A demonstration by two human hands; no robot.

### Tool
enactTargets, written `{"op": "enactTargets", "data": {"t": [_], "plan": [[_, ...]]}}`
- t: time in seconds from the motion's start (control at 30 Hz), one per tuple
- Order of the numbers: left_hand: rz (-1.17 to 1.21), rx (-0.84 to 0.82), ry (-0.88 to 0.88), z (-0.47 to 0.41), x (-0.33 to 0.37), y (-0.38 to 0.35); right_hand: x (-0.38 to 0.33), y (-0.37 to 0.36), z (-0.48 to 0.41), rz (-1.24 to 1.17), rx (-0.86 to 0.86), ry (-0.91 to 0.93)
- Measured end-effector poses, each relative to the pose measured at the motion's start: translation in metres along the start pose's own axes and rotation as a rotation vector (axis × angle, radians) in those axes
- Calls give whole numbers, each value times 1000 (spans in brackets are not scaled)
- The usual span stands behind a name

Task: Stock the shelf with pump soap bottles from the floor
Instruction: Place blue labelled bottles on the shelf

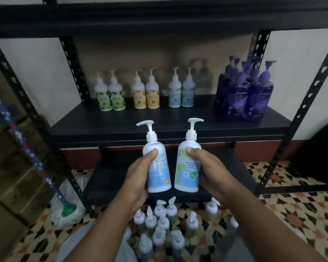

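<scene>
Head view. Gripping 1 white pump bottle in left hand, fingers curled round its lower body, thumb across the small-print back label. Gripping a 2nd pump bottle in right hand, thumb on its shoulder, blue-green front label facing camera. Holding both upright, bases nearly touching, pumps splayed apart, in front of and just below the front edge of the black shelf board. Standing at the back of that board: 2 green-label bottles, 2 yellow-label bottles, 2 blue-label bottles, then at right a cluster of purple bottles, translucent, full of purple liquid. White bottles opaque, contents cannot tell. Below the hands, on the patterned tile floor: floor bottles crowded upright, blurred. Mop head lower left beside a shelf post.
</scene>
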State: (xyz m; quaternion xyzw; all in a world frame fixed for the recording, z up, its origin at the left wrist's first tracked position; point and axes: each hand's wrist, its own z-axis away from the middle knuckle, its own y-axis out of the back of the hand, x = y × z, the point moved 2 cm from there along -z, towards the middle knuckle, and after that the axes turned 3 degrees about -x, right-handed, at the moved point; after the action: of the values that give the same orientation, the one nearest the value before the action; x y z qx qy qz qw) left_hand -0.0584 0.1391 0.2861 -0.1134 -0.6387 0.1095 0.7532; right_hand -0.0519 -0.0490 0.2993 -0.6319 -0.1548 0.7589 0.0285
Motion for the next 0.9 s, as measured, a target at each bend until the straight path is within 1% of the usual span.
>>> {"op": "enactTargets", "data": {"t": [0.07, 0.3, 0.47, 0.53, 0.63, 0.73, 0.9], "plan": [[14, 1, 5, 1, -3, 0, 6, -7, 1, -45, 22, -25], [128, -56, 51, -4, -4, -2, 13, -18, -3, -142, -11, -46], [195, -42, 57, -7, -1, 3, 19, -11, -10, -169, 26, -71], [119, -2, 37, -8, -4, 5, 20, -9, -10, -129, 24, -60], [-51, 77, -69, -5, -6, 7, 24, -6, -9, -11, -7, -14], [-202, 73, -114, 0, -6, 10, 26, -5, -8, 70, -2, 27], [-377, 75, -136, 7, -9, 12, 28, -3, -7, 89, 25, 29]]}}
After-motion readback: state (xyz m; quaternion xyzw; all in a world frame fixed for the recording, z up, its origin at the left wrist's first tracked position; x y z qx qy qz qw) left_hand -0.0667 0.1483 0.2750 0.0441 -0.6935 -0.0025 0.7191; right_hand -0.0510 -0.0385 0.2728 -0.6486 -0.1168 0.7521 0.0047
